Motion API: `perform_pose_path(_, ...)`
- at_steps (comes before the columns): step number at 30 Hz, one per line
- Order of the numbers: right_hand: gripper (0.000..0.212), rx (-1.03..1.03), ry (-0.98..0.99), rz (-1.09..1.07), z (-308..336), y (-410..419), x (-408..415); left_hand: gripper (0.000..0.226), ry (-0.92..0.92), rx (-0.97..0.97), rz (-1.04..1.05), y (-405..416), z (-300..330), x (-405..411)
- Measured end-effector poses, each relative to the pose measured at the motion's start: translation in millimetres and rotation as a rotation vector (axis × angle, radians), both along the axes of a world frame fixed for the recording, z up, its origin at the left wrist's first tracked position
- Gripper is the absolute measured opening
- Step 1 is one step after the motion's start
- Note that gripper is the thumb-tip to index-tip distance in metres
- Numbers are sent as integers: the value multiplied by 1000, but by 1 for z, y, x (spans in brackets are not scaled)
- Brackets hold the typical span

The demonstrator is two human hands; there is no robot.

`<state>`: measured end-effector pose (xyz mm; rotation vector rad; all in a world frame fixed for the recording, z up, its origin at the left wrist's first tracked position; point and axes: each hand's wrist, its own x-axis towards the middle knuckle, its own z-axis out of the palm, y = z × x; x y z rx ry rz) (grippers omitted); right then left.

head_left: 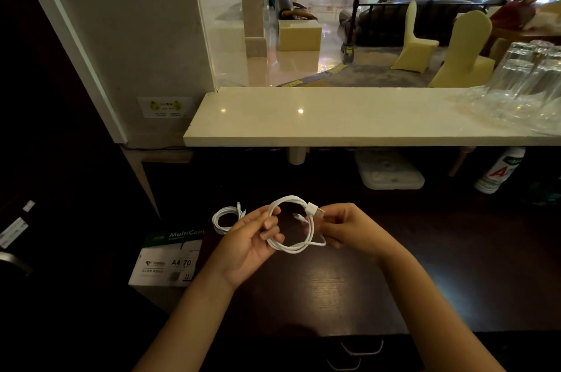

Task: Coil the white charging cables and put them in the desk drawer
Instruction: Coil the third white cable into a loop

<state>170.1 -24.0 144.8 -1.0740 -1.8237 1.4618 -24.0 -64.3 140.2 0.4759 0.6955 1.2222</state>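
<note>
We see both hands raised just above the dark table, sharing one white charging cable wound into a loop. The left hand sits at nine o'clock of the loop, palm up, its fingers curled round the bundled strands so that the fingertips show inside the ring. The right hand sits at three o'clock, pinching the cable just behind the USB plug, which points toward twelve o'clock at the top of the loop. The small connector end hangs loose inside the ring.

A second white cable, already coiled, lies on the table at about ten o'clock from the left hand, just beside it, its two ends sticking up together.

At six o'clock, along the table's near edge, we make out two metal drawer handles; the front there looks closed, though it is dim.

A box of A4 paper stands at eight o'clock beside the table. Beyond, at twelve o'clock, runs a pale stone counter with upturned glasses at its two o'clock end.
</note>
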Motion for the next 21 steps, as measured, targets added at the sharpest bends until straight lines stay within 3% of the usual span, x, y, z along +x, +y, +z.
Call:
perform_pose_path(4, 43, -89, 183, -65, 2, -3, -7, 23, 7, -55, 19, -2, -6, 1)
perform_pose_path(7, 50, -3, 118, -88, 0, -4, -13, 22, 16, -88, 37, -3, -11, 5)
perform_pose_path(11, 59, 276, -112, -138, -5, -6, -22, 21, 44, -95, 40, -3, -12, 7)
perform_pose_path(14, 49, 443, -322, -190, -8, -6, -28, 19, 78, -87, 26, -3, -11, 7)
perform_pose_path(17, 33, 833, -520, -273, -10, -2, -31, 20, 118, -70, 11, -3, -11, 6)
perform_pose_path(21, 20, 1254, -584, -308, -14, 7, -31, 23, 187, -56, 6, -3, -11, 5)
